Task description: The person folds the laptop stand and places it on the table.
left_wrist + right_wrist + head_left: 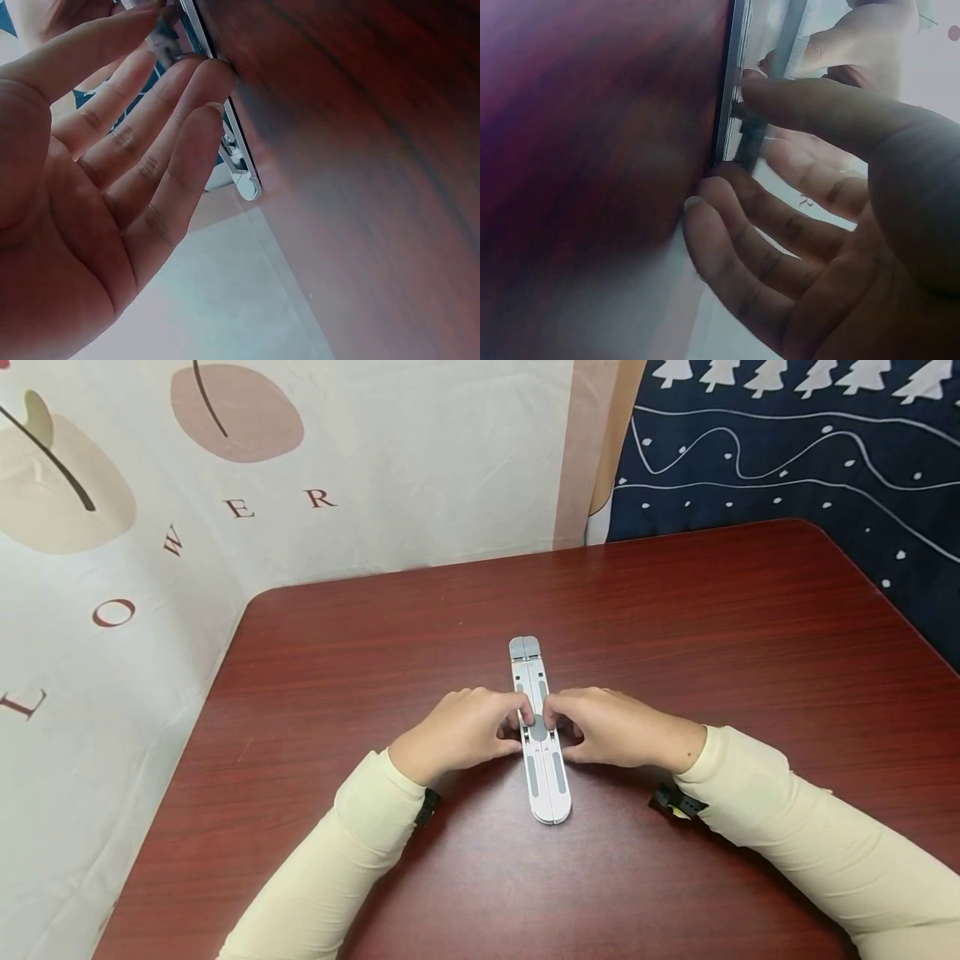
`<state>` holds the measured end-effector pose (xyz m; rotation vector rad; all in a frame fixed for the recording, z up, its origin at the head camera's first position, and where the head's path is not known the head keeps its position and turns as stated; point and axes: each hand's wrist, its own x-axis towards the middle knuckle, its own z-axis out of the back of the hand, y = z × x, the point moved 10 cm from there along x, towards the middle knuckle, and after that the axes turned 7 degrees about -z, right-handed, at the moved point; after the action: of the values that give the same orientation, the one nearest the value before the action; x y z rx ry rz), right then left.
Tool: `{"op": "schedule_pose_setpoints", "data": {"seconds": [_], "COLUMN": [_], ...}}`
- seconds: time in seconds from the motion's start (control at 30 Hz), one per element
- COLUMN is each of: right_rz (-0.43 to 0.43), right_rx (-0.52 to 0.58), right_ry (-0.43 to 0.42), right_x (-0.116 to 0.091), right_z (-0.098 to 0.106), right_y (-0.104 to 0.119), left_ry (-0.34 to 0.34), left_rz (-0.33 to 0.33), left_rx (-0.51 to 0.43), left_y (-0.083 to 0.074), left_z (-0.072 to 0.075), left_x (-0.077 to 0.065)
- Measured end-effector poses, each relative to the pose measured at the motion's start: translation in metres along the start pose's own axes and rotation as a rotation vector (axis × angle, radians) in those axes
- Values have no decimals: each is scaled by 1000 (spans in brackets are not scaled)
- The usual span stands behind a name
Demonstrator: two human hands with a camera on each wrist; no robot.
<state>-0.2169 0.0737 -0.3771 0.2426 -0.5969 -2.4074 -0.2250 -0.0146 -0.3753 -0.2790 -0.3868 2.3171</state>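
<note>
A folded silver laptop stand [551, 777] lies on the table, its long side pointing away from me. Grey pads run along its top, with a round one in the middle. From the left, my left hand [468, 731] grips its edge at mid-length, one fingertip on top by the round pad. Opposite it, my right hand [615, 727] holds the other edge in the same way. In the left wrist view, curled fingers reach the stand's edge [246, 184]. Fingertips also meet the thin layered side of the stand [726, 97] in the right wrist view.
The dark red wooden table [375, 635] has rounded far corners. Behind it hangs a pale cloth [450, 460] with printed letters, and a navy cloth [750, 460] with white trees covers the right side. Dark straps sit under both cream sleeves [375, 818].
</note>
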Motion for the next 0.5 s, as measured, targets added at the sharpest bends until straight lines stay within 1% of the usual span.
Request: {"op": "schedule_pose_setpoints", "data": {"seconds": [0.13,0.5], "right_rz": [4,7], "right_rx": [-12,-6], "right_ry": [14,20], "right_x": [0,-1], "right_z": [-2,-2], "right_y": [0,1], "left_ry": [4,20], "left_rz": [4,11], "left_rx": [0,-4], "left_y": [1,2], "left_z": [-2,-4], "left_x": [0,0]}}
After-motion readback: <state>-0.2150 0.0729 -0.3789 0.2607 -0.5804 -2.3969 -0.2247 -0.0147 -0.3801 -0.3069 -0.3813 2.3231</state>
